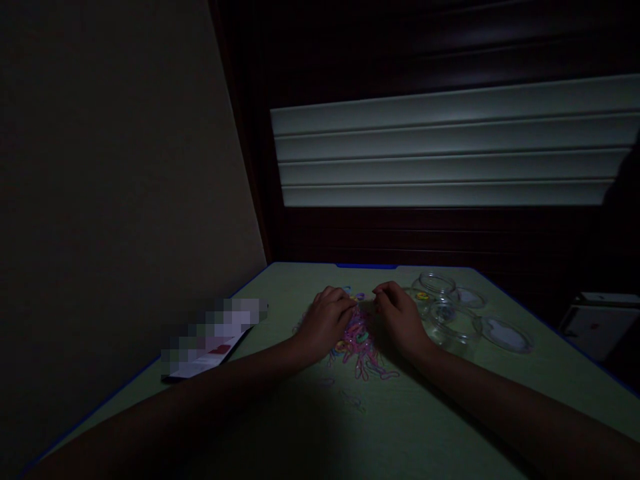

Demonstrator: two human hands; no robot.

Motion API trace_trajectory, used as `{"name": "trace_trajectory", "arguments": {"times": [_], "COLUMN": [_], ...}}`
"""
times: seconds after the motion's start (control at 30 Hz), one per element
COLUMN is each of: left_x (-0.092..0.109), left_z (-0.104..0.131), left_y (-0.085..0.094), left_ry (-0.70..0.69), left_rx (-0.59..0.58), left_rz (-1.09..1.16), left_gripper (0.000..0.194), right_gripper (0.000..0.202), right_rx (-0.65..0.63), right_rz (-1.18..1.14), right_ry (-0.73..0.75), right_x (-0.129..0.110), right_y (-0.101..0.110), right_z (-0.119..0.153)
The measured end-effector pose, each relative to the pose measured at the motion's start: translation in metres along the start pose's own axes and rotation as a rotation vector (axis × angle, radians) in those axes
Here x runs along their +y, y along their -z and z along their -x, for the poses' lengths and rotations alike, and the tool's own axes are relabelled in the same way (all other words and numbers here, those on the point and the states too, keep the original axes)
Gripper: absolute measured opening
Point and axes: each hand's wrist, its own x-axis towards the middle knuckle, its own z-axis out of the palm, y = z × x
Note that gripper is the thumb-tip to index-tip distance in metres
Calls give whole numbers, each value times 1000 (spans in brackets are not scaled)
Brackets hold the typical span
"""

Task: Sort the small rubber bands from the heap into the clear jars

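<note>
A pile of small coloured loops, mostly pink with some yellow and green [361,347], lies on a pale green table [410,427] in dim light. My left hand [325,321] rests on the pile's left side with fingers curled onto the loops. My right hand [400,313] rests on the pile's right side, fingertips pinched together near the top of the pile. Whether either hand grips a loop is too dark to tell. Two clear glass jars [436,287] [450,323] stand just right of my right hand.
Two clear round lids [506,333] [470,297] lie right of the jars. A flat dark-edged packet [210,347] sits at the table's left edge. A white box [597,323] stands off the table at right. A wall is at left, a shuttered window behind.
</note>
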Motion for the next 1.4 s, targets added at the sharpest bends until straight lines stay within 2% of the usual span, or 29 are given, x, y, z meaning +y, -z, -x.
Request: {"name": "trace_trajectory", "arguments": {"times": [0.17, 0.47, 0.6, 0.83, 1.2, 1.4], "left_x": [0, 0, 0, 2, 4, 4], "left_z": [-2, -4, -4, -3, -1, -2], "left_y": [3, 7, 9, 12, 10, 8], "left_ry": [17, 147, 191, 201, 269, 254], "left_rx": [56, 293, 352, 378, 291, 264], "left_rz": [83, 265, 293, 299, 359, 378], "left_gripper": [15, 15, 15, 14, 19, 18], "right_gripper": [16, 14, 14, 15, 16, 18], "right_rx": [3, -18, -29, -31, -67, -121], "right_rz": [-3, 13, 21, 27, 62, 71], "right_ry": [20, 7, 18, 34, 90, 114], "right_x": [-2, -3, -3, -9, -18, -22], "right_y": [0, 1, 1, 2, 2, 0], "right_z": [1, 2, 3, 3, 6, 9]}}
